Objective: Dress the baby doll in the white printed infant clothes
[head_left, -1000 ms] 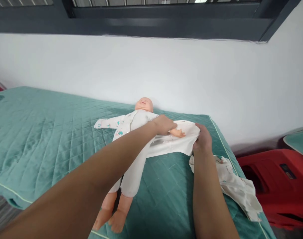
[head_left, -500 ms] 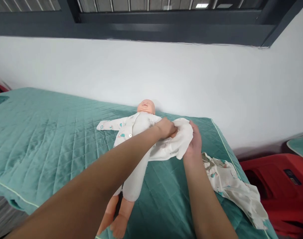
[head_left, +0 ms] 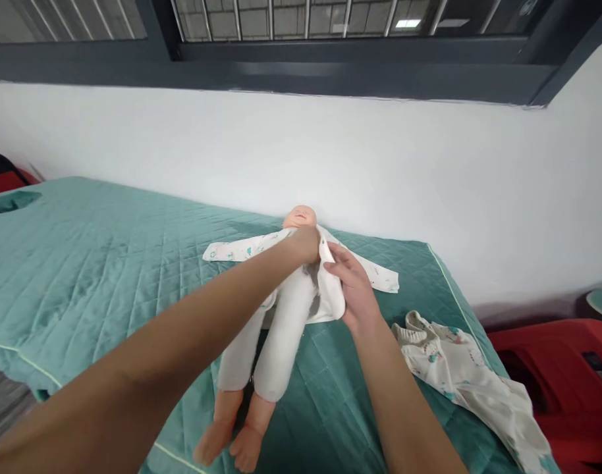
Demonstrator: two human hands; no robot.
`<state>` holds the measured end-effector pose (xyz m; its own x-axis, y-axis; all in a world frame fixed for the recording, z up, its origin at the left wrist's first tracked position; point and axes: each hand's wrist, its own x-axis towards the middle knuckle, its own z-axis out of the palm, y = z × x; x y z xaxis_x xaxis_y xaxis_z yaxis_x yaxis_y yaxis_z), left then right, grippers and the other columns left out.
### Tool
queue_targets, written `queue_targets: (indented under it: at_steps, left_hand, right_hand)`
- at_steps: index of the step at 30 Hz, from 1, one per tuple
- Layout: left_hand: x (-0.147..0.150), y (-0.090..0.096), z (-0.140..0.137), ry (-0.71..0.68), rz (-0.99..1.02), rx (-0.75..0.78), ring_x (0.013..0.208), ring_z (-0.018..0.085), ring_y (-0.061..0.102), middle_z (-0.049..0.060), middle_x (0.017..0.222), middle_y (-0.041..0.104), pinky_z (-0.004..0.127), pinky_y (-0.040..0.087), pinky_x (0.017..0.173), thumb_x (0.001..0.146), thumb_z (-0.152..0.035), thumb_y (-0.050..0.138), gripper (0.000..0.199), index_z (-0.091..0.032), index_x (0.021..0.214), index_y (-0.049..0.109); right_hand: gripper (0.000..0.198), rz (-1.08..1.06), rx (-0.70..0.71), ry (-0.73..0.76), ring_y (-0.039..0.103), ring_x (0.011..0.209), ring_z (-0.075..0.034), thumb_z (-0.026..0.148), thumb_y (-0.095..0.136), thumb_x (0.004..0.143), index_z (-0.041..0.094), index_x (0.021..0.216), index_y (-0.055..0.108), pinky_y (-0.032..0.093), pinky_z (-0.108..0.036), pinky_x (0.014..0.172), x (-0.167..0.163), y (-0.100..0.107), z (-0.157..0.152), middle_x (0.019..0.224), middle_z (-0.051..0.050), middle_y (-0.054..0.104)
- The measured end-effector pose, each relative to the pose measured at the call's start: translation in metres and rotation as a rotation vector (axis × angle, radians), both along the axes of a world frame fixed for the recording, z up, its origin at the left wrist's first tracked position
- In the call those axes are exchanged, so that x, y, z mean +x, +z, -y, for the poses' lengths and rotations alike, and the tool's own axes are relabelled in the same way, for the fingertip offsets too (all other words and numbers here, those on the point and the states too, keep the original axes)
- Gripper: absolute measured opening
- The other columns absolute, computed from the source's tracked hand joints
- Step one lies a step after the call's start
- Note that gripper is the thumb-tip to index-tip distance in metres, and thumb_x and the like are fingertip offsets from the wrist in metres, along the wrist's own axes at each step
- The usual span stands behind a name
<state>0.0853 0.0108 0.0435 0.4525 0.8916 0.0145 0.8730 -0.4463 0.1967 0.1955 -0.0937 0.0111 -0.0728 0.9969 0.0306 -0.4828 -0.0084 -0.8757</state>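
Observation:
A baby doll (head_left: pixel 300 215) lies on its back on the bed, its head toward the wall and its bare feet toward me. It wears white trousers (head_left: pixel 285 329) and a white printed baby jacket (head_left: pixel 333 299), with both sleeves stretched out sideways. The front flap of the jacket is lifted on the right. My right hand (head_left: pixel 354 286) is closed on that flap's edge, thumb on top. My left hand (head_left: pixel 305 243) is over the doll's chest, beside the flap's inner side; its fingers are hidden.
A green quilted cover (head_left: pixel 108 263) lies over the bed. Printed baby clothes (head_left: pixel 479 382) lie crumpled at the right edge. Beyond it stands a red plastic object (head_left: pixel 568 388). A white wall (head_left: pixel 301 145) and a barred window (head_left: pixel 305 66) are behind.
Both hands have moved left from the sleeve to the chest. The right-hand sleeve, bunched up before, now lies stretched out, and my right hand holds the jacket's front flap. The view has shifted slightly.

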Motion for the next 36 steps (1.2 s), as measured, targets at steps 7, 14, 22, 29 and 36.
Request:
queue_targets:
  at_steps: [7,14,22,29,36]
  left_hand:
    - [-0.057,0.016,0.014,0.158,0.414,0.067,0.076,0.018,0.06,0.004,0.077,0.066,0.027,0.044,0.071,0.095,-0.038,0.041,0.038,-0.018,0.077,0.068]
    - [-0.052,0.007,0.017,0.177,0.625,-0.147,0.091,0.02,0.063,0.003,0.101,0.071,0.028,0.048,0.084,0.074,-0.03,0.07,0.023,-0.02,0.095,0.069]
    - [-0.046,-0.001,0.007,0.3,0.777,-0.162,0.098,0.02,0.065,0.007,0.106,0.07,0.031,0.05,0.088,0.071,-0.012,0.064,0.028,-0.016,0.098,0.069]
    - [-0.053,0.003,0.013,0.411,0.996,-0.259,0.092,0.018,0.066,0.008,0.112,0.071,0.028,0.051,0.077,0.07,-0.014,0.066,0.03,-0.017,0.1,0.07]
    - [-0.06,-0.005,0.014,0.527,1.174,-0.253,0.073,0.016,0.061,0.008,0.09,0.071,0.029,0.049,0.064,0.067,-0.013,0.065,0.024,-0.017,0.091,0.067]
  right_hand:
    - [0.041,0.543,0.271,-0.028,0.064,0.089,-0.018,0.022,0.06,0.08,0.027,0.119,0.066,0.054,-0.037,0.086,-0.028,-0.018,0.01,0.124,-0.005,0.068]
    - [0.044,1.045,0.625,-0.055,0.062,0.11,-0.021,0.007,0.045,0.084,0.025,0.12,0.062,0.051,-0.041,0.096,-0.036,-0.013,0.028,0.146,-0.008,0.052]
    - [0.021,1.732,0.345,0.026,0.065,0.085,-0.031,0.031,0.056,0.092,0.018,0.107,0.059,0.043,-0.037,0.061,-0.019,0.023,0.051,0.104,-0.014,0.065]
    - [0.02,1.734,0.507,-0.02,0.064,0.078,-0.023,0.024,0.041,0.099,0.022,0.088,0.057,0.028,-0.032,0.056,-0.013,0.029,0.044,0.086,-0.008,0.068]
    - [0.017,1.611,0.794,0.036,0.061,0.08,-0.022,0.022,0.045,0.099,0.021,0.089,0.059,0.041,-0.034,0.065,-0.042,0.02,0.057,0.088,-0.005,0.066]
